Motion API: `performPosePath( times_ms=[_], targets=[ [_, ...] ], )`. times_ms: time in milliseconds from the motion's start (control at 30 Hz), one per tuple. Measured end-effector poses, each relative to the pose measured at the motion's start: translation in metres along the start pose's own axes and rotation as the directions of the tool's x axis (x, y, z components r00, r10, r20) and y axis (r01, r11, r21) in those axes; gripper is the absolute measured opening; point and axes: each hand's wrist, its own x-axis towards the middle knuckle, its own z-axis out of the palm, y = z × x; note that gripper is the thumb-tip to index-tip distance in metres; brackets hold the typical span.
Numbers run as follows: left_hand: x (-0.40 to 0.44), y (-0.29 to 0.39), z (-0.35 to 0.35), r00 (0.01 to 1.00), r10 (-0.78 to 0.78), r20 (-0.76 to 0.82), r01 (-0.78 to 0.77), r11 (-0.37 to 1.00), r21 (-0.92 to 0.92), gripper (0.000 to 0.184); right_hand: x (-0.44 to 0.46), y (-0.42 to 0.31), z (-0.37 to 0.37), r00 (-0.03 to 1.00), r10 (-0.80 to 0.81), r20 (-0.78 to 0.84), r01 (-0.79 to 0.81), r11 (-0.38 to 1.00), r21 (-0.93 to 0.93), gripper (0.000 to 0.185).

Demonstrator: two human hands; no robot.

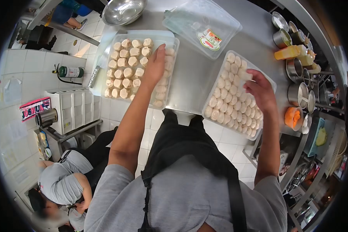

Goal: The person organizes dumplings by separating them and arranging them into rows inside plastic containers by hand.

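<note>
My left hand [156, 66] reaches over the left plastic tray [175, 62], its fingers stretched out and nothing visible in them. Rows of pale, squat dumplings [127, 72] with browned tops fill much of that tray. More dumplings [161, 89] line its right side, beyond my wrist. At the right, my right hand [260, 89] is above a second plastic tray [205, 101] packed with smooth white dumplings [229, 89]. A whitish dumpling [244, 74] shows at my right fingertips, pinched between thumb and fingers; part of it is hidden.
A clear plastic lid [220, 23] with a label lies behind the trays, near a steel bowl [123, 11]. A knife [93, 77] rests by the left tray. Sauce bottles [288, 52] and steel containers [294, 69] line the right edge. Another person [67, 178] is at lower left.
</note>
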Motion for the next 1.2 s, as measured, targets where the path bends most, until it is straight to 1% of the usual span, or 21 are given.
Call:
performPosePath(
  times_ms=[67, 100, 167, 200, 233, 267, 300, 367, 400, 467, 500, 567, 600, 700, 767, 867, 933, 967, 1033, 1067, 1200],
  targets=[
    [-0.013, 0.003, 0.004, 0.998, -0.065, 0.0, 0.064, 0.989, -0.13, 0.074, 0.014, -0.019, 0.046, 0.99, -0.024, 0.138, 0.034, 0.997, -0.064, 0.035],
    [-0.02, 0.002, 0.006, 1.0, -0.003, -0.003, 0.003, 0.995, -0.097, 0.074, 0.025, -0.027, 0.073, 0.976, -0.042, 0.214, 0.063, 0.994, -0.089, 0.036],
    [-0.031, -0.002, 0.01, 0.993, 0.121, -0.007, -0.121, 0.992, -0.029, 0.074, 0.056, -0.023, 0.126, 0.962, -0.122, 0.246, 0.15, 0.984, -0.097, 0.037],
    [-0.029, -0.003, 0.009, 0.994, 0.112, -0.01, -0.113, 0.991, -0.066, 0.074, 0.077, -0.02, 0.15, 0.951, -0.196, 0.239, 0.249, 0.944, -0.217, 0.038],
    [-0.027, -0.005, 0.008, 0.995, 0.102, -0.013, -0.103, 0.989, -0.102, 0.075, 0.096, -0.021, 0.172, 0.932, -0.267, 0.243, 0.339, 0.88, -0.333, 0.038],
    [-0.026, -0.007, 0.006, 0.996, 0.092, -0.016, -0.093, 0.986, -0.138, 0.075, 0.113, -0.025, 0.193, 0.904, -0.352, 0.243, 0.427, 0.767, -0.478, 0.038],
    [-0.024, -0.007, 0.006, 0.991, 0.126, -0.033, -0.13, 0.984, -0.123, 0.077, 0.127, -0.029, 0.211, 0.864, -0.431, 0.258, 0.493, 0.624, -0.607, 0.038],
    [-0.017, 0.0, 0.005, 0.979, 0.192, -0.068, -0.197, 0.976, -0.087, 0.08, 0.151, -0.034, 0.238, 0.884, -0.361, 0.297, 0.443, 0.44, -0.782, 0.036],
    [-0.012, 0.004, 0.005, 0.985, 0.155, -0.075, -0.164, 0.975, -0.147, 0.08, 0.16, -0.035, 0.247, 0.894, -0.322, 0.311, 0.414, 0.332, -0.848, 0.035],
    [0.002, 0.008, 0.004, 0.994, 0.076, -0.078, -0.095, 0.959, -0.267, 0.081, 0.176, -0.038, 0.256, 0.891, -0.158, 0.425, 0.447, 0.147, -0.882, 0.033],
    [0.008, 0.005, 0.002, 0.998, 0.042, -0.049, -0.053, 0.967, -0.248, 0.083, 0.179, -0.038, 0.257, 0.883, -0.067, 0.464, 0.467, 0.054, -0.882, 0.032],
    [0.017, 0.003, 0.0, 1.0, -0.018, 0.008, 0.019, 0.977, -0.212, 0.085, 0.171, -0.035, 0.236, 0.831, -0.315, 0.46, 0.521, 0.147, -0.841, 0.034],
    [0.018, 0.005, 0.0, 1.0, -0.023, 0.015, 0.026, 0.979, -0.2, 0.086, 0.164, -0.036, 0.22, 0.786, -0.437, 0.436, 0.553, 0.184, -0.813, 0.035],
    [0.017, 0.01, -0.003, 0.996, -0.032, 0.078, 0.045, 0.986, -0.162, 0.085, 0.13, -0.066, 0.169, 0.899, -0.367, 0.239, 0.412, 0.523, -0.747, 0.038],
    [0.017, 0.012, -0.005, 0.987, -0.041, 0.158, 0.063, 0.988, -0.138, 0.082, 0.117, -0.058, 0.122, 0.887, -0.431, 0.164, 0.423, 0.618, -0.663, 0.039],
    [0.009, 0.008, 0.002, 0.996, 0.064, 0.06, -0.05, 0.978, -0.203, 0.081, 0.09, -0.043, 0.055, 0.928, -0.37, 0.047, 0.304, 0.675, -0.672, 0.038],
    [0.013, -0.006, 0.0, 0.993, 0.043, 0.112, -0.011, 0.963, -0.269, 0.079, 0.071, -0.026, 0.02, 0.934, -0.356, -0.026, 0.246, 0.696, -0.675, 0.037],
    [0.014, -0.011, -0.001, 0.99, 0.03, 0.141, 0.014, 0.954, -0.299, 0.079, 0.061, -0.022, 0.01, 0.946, -0.319, -0.067, 0.196, 0.721, -0.664, 0.037],
    [0.011, -0.013, 0.001, 0.985, 0.076, 0.155, -0.043, 0.977, -0.209, 0.081, 0.042, -0.018, -0.003, 0.962, -0.238, -0.138, 0.097, 0.764, -0.637, 0.037],
    [0.009, -0.009, 0.0, 0.981, 0.102, 0.163, -0.075, 0.984, -0.163, 0.082, 0.036, -0.013, -0.005, 0.957, -0.242, -0.16, 0.093, 0.78, -0.619, 0.037],
    [-0.014, -0.001, -0.019, 0.983, 0.055, 0.174, -0.024, 0.984, -0.176, 0.084, 0.017, -0.002, -0.012, 0.959, -0.219, -0.179, 0.066, 0.79, -0.61, 0.038]
  ],
)
